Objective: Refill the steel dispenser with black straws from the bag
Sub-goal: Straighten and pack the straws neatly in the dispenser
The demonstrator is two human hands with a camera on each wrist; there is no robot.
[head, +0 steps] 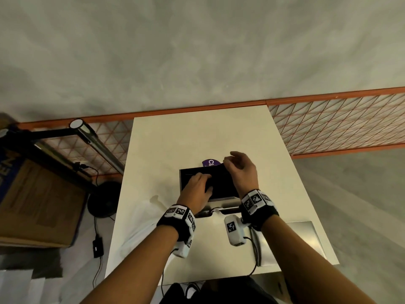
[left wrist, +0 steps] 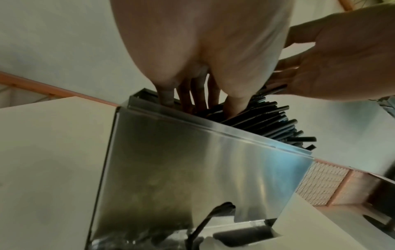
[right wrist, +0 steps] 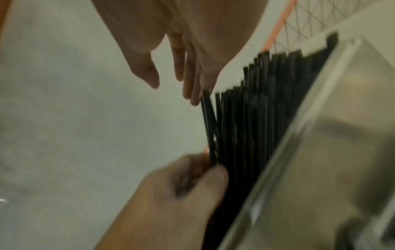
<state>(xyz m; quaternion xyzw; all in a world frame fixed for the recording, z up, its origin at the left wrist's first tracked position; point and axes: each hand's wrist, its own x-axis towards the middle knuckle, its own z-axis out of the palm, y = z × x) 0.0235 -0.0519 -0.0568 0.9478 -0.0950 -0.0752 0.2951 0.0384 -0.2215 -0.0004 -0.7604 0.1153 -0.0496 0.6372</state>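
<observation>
Your left hand (head: 197,189) reaches palm down into the one steel dispenser (left wrist: 192,169) on the table (head: 285,183), fingers (left wrist: 233,106) straight, pressing the many black straws (left wrist: 267,121) inside. Your right hand (head: 241,170) hovers at the far right corner, fingers loose, touching straw ends.

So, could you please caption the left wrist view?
Left hand presses black straws into steel dispenser; right hand steadies them.
</observation>
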